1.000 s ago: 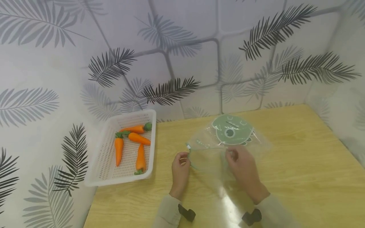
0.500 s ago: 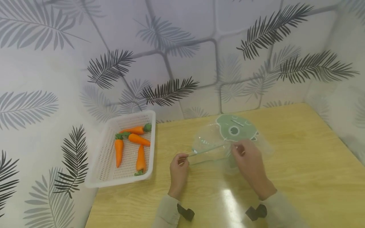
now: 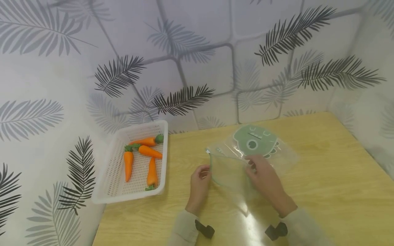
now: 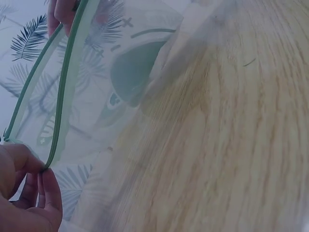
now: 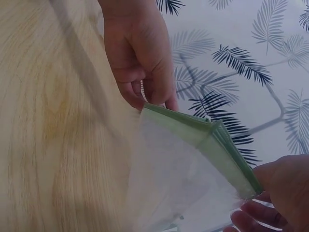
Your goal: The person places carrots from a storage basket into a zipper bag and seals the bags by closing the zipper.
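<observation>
Head view | basket (image 3: 112, 177) left of bag (image 3: 243, 160) | carrots (image 3: 144, 159) inside

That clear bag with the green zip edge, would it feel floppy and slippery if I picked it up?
Probably floppy: the clear bag sags between the left hand and right hand pinching its green edge. Likely light, being thin see-through film. Its glossy sheen suggests slipperiness.

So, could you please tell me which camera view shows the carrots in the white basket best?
The head view: all four carrots lie in plain sight in the white basket, left of the hands. Neither wrist view shows them; both show only the clear bag, fingers, table and wallpaper.
</observation>
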